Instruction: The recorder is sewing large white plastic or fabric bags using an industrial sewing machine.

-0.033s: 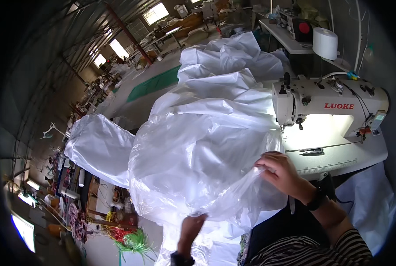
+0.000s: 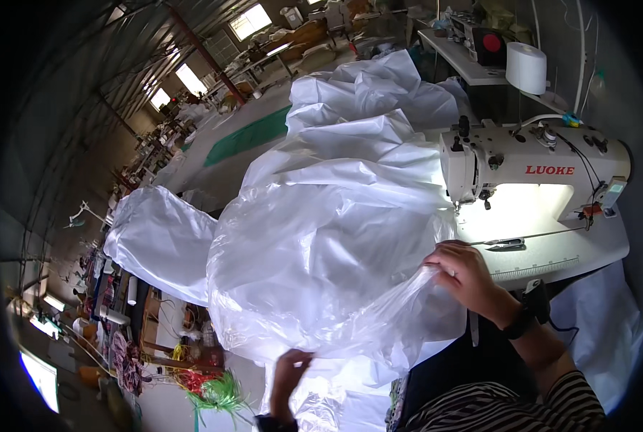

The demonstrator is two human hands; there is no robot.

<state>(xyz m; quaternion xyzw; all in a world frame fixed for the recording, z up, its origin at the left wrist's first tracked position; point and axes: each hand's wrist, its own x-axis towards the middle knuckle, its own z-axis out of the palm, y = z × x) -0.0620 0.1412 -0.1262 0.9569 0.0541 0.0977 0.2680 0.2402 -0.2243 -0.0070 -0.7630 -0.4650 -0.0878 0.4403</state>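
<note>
A large heap of white sheeting [image 2: 365,137] spreads across the middle, with a thin clear plastic film [image 2: 285,288] over its near part. My right hand [image 2: 469,273] is closed on a gathered edge of the film, just in front of the sewing machine [image 2: 537,169]. Lower and to the left, my left hand [image 2: 289,371] pinches the film's near edge, its fingertips partly hidden. Between the two hands the film runs in creased folds. The machine's needle area is lit, and the sheeting reaches up against it.
Thread snips [image 2: 505,245] lie on the machine bed. A white thread cone [image 2: 527,68] stands behind the machine. Green plastic strands [image 2: 221,394] and a cluttered shelf [image 2: 152,324] are at the lower left. More white sheeting [image 2: 602,331] hangs at the right.
My left hand has moved left along the near edge of the film. The right hand has shifted slightly right and up, and the film between them is drawn wider.
</note>
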